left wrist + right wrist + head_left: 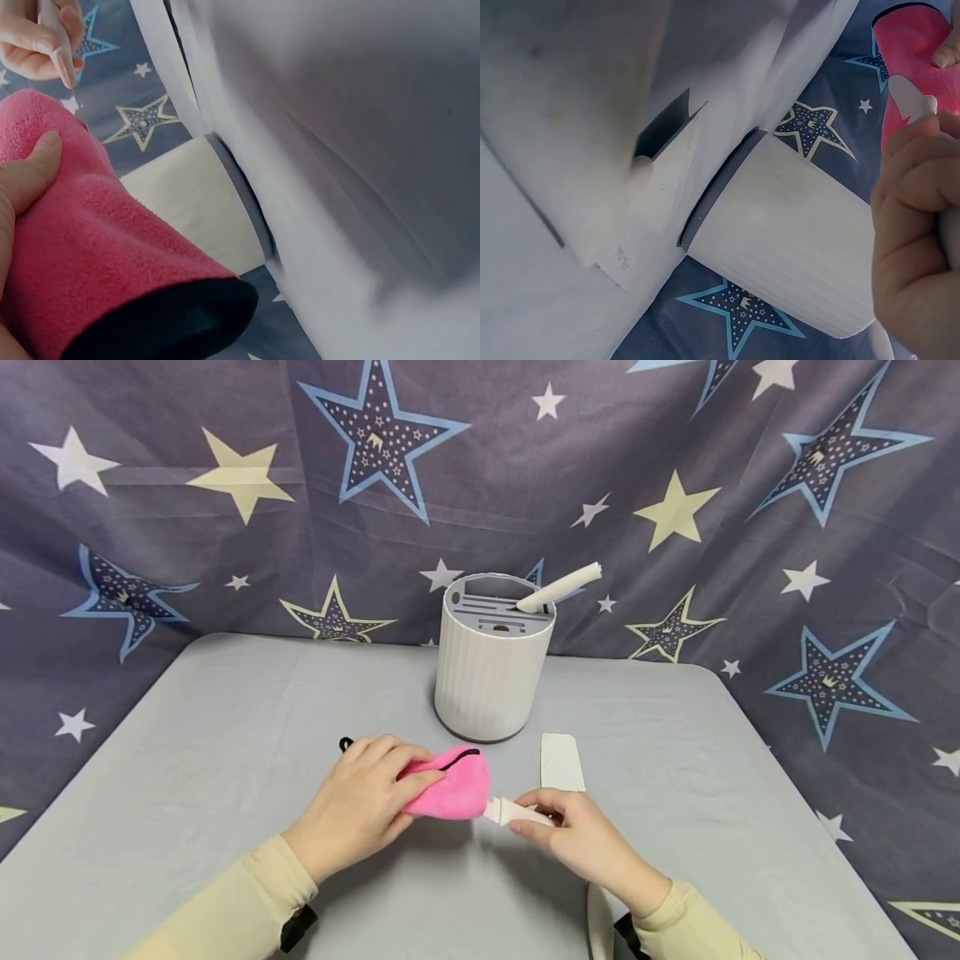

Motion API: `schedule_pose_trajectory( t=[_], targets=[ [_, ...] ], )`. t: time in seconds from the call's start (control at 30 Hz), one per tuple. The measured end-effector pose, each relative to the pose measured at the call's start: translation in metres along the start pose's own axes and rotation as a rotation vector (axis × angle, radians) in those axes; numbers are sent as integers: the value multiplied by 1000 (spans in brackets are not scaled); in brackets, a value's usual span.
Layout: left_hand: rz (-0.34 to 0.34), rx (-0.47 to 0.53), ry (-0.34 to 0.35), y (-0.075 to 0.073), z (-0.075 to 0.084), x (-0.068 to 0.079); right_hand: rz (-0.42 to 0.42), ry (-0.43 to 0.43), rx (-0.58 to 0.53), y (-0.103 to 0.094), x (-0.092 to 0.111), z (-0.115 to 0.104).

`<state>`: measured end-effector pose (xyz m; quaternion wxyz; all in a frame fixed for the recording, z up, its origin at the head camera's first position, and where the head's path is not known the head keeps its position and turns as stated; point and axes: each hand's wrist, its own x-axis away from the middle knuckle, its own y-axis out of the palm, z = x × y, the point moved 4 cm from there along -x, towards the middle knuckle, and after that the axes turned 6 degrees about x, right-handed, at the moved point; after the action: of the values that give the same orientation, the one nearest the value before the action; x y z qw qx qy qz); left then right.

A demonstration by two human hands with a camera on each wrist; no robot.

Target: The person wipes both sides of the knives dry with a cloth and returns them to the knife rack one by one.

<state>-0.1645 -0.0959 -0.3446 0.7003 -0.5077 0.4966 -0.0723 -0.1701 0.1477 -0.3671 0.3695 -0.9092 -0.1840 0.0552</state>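
My left hand [367, 802] grips a fuzzy pink cloth mitt [459, 787] with black trim, its thumb lying across the cloth. In the left wrist view the mitt's dark opening [165, 322] faces the camera. A black loop [345, 744] shows behind the left hand. My right hand [573, 831] pinches a small white-handled tool [517, 812] with a short pale blade that points left. The blade tip [492, 811] is right at the mitt's right edge in the head view. In the right wrist view the blade [907, 97] has a rounded end and overlaps the pink cloth.
Behind the hands stands a white ribbed knife block [491, 685] with a grey slotted top. A white handle [562, 587] leans out of it to the right. A flat white piece [561, 760] lies beyond the right hand, and a long white object [600, 922] lies near the right wrist.
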Motion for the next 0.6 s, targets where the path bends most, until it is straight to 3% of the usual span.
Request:
schedule_pose_trajectory(
  t=[0.27,0.6],
  targets=[
    [11,2,-13,-1,-7,3,7,2,-6,-3,1,4],
    [63,-7,39,-4,-12,7,32,-5,41,-6,4,5]
  ],
)
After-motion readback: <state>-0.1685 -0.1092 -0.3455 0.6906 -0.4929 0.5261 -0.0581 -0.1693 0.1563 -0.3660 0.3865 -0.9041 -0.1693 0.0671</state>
